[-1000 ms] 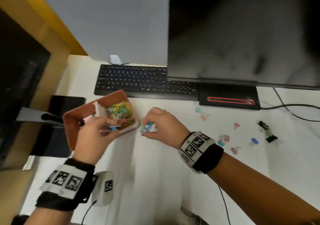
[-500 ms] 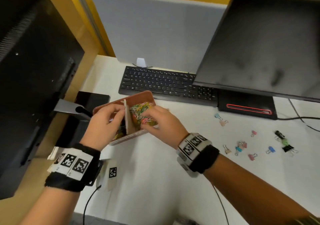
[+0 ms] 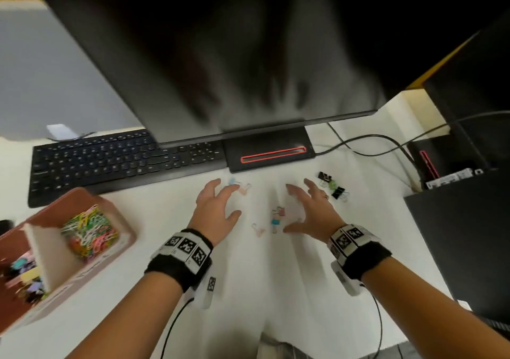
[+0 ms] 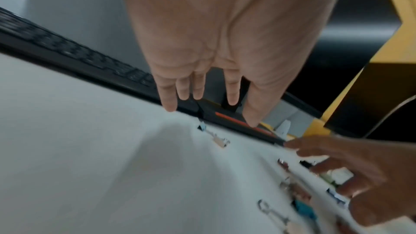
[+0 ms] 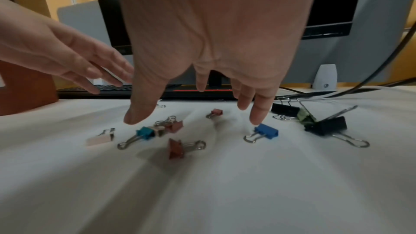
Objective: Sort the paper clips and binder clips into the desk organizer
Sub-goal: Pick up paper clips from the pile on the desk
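Note:
Several small binder clips lie loose on the white desk: a teal one, a blue one, a brown one, and black ones at the right. Both hands hover over them with fingers spread and hold nothing. My left hand is near a pale blue and a peach clip. My right hand is above the middle cluster. The brown desk organizer stands at the left, with coloured paper clips in one compartment and binder clips in another.
A black keyboard and a monitor with its stand base line the back of the desk. Cables run at the back right. A black box stands at the right edge.
Both hands have left the organizer and moved right to the loose binder clips, now spread and empty. The clips the right hand held are gone from it. The camera view swung right.

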A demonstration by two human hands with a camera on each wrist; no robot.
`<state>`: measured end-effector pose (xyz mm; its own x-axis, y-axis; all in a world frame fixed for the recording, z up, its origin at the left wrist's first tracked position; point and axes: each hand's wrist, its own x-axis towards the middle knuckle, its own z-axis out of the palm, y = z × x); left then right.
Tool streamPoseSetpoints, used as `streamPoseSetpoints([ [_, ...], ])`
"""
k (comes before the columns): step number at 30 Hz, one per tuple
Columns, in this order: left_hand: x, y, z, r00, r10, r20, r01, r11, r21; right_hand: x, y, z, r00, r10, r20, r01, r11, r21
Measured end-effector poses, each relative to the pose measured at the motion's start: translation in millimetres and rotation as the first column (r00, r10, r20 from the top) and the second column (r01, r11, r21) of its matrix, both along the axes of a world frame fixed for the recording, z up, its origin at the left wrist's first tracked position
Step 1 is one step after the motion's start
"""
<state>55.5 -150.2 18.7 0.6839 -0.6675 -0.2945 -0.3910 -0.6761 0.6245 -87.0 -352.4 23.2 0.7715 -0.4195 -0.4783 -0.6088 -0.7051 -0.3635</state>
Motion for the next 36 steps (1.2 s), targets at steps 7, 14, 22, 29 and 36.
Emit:
streamPoseSetpoints([
  [7,7,-49,-33,0.997,0.027,0.070,-0.038,0.986,0.161,22,1,-19,0.988,0.156,0.001,-0.156,0.988,0.020],
  [14,11,-50,-43,0.986,0.102,0.128,-0.107,0.994,0.028,32,5,-31,0.987,0.077,0.138,-0.114,0.952,0.283],
  [22,7,-25,-42,0.989,0.150,-0.003,-0.150,0.988,-0.032,38,10,-29,0.982,0.146,0.116,-0.172,0.947,0.270],
  [29,-8,11,-40,0.967,0.253,-0.043,-0.254,0.967,-0.025,33,21,-28,0.981,0.062,0.183,-0.119,0.941,0.317],
  [36,-17,57,8,0.927,0.374,-0.041,-0.375,0.909,-0.181,38,62,1,0.941,0.087,0.328,-0.187,0.940,0.285],
])
